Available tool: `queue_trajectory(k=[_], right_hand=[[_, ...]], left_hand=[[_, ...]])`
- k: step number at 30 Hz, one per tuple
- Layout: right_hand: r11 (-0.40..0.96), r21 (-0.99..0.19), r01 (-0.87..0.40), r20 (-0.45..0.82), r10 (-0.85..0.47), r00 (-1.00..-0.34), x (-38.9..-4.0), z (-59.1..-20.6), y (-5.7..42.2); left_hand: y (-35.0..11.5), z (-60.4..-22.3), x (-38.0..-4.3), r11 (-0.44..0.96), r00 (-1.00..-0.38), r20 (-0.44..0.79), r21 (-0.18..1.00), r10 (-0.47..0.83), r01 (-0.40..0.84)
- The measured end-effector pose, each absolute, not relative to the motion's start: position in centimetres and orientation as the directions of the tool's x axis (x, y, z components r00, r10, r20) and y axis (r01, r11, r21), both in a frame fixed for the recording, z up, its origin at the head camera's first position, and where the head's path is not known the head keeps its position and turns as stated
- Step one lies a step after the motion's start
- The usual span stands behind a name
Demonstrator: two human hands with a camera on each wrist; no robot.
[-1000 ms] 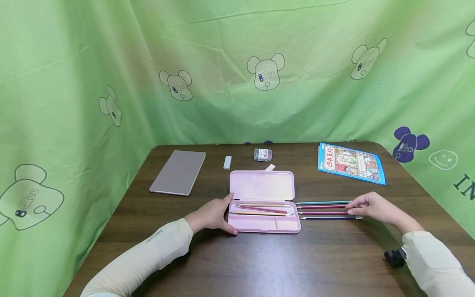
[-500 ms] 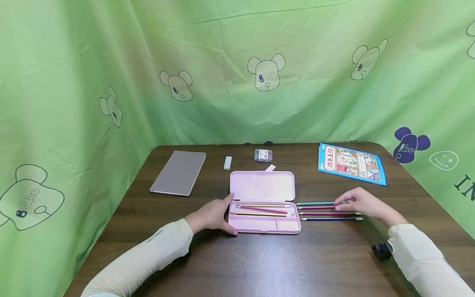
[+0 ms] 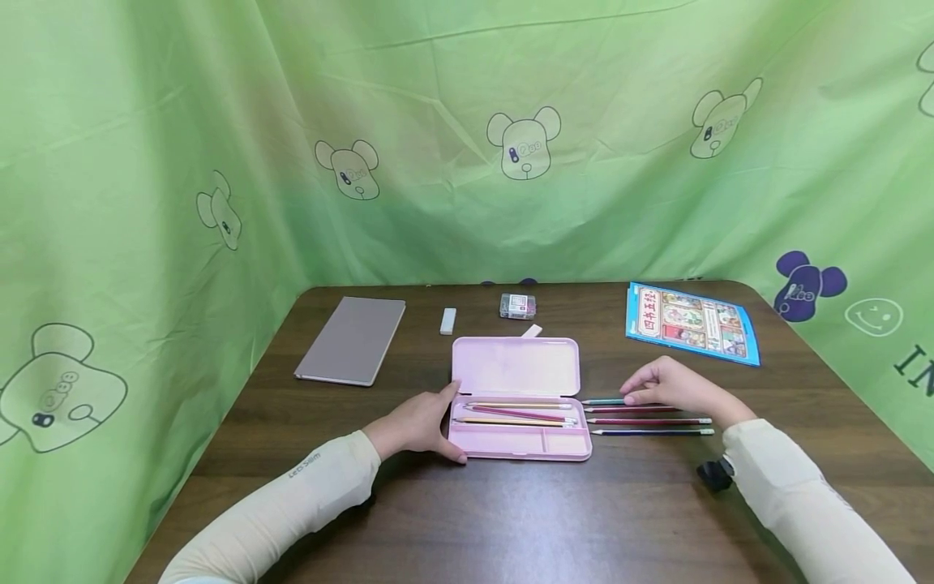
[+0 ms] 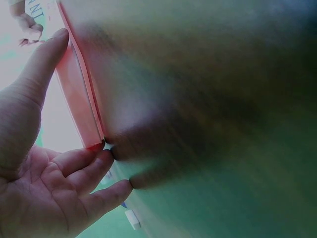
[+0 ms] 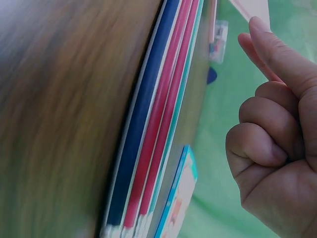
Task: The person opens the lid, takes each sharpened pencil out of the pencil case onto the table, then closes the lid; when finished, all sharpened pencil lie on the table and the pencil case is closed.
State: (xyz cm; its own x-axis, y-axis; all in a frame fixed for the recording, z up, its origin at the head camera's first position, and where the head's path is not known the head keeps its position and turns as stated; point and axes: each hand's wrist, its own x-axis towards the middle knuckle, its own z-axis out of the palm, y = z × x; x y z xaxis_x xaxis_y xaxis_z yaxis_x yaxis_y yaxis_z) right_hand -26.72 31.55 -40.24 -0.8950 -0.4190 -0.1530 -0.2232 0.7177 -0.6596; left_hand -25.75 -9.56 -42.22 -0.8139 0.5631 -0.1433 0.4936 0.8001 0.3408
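Observation:
An opened pink pencil case [image 3: 496,442] lies mid-table with several pencils [image 3: 514,412] in its long compartment. My left hand [image 3: 416,420] holds its left end, thumb at the front side and fingers at the back corner. Four-abreast style, a teal pencil [image 3: 601,401], two dark red pencils [image 3: 645,421] and a navy pencil [image 3: 653,432] lie side by side at the case's right. My right hand [image 3: 679,384] is over the teal pencil's right part, hiding it. In the right wrist view its thumb and index finger come together with nothing between them, the other fingers curled.
A grey notebook [image 3: 352,341] lies back left. Behind the case are a white eraser [image 3: 448,321], a small clear box [image 3: 517,306] and a white piece [image 3: 532,331] partly behind the lid. A blue-edged booklet [image 3: 691,323] lies back right. Green cloth [image 3: 438,227] surrounds the table.
My right hand has moved left along the pencils and slightly back, from their right ends to over the teal one. My left hand and the case stay put.

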Motion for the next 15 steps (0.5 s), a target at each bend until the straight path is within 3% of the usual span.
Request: queue_trajectory(k=[6,15], right_hand=[[0.703,-0.643,-0.304,-0.120,-0.484,-0.867,-27.6,-40.7,29.7],[0.672,-0.670,-0.316,-0.118,-0.517,-0.848,-27.9,-41.0,27.0]], left_hand=[[-9.5,-42.2,-25.6,0.802,-0.816,-0.147,0.346,0.559,0.487],[-9.6,-42.1,-25.7,0.802,-0.816,-0.150,0.346,0.559,0.487]])
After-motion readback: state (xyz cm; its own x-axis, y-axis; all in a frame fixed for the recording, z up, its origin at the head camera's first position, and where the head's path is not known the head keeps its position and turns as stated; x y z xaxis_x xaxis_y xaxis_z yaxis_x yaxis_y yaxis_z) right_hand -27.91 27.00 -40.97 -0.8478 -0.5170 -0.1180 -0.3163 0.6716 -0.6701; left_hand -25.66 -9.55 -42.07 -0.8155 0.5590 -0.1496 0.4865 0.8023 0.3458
